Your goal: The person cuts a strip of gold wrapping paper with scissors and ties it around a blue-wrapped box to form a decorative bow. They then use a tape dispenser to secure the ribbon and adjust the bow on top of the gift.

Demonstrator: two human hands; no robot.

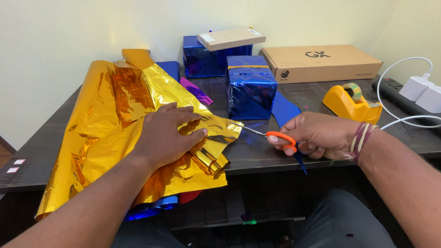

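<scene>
A large sheet of shiny gold wrapping foil (pixel 107 108) lies crumpled across the left half of the dark table (pixel 260 157). My left hand (pixel 164 135) presses flat on it, fingers spread, near its right edge. My right hand (pixel 318 135) grips orange-handled scissors (pixel 277 136); their blades point left and reach the foil's edge at about the table's middle. A box wrapped in blue foil (pixel 251 86) stands just behind the scissors.
A second blue-wrapped box (pixel 203 58) with a flat tan box (pixel 232 38) on top stands at the back. A long cardboard box (pixel 321 62), a yellow tape dispenser (pixel 351 102), and a power strip with white chargers (pixel 427 92) sit right. Blue foil rolls (pixel 152 207) hang below the table edge.
</scene>
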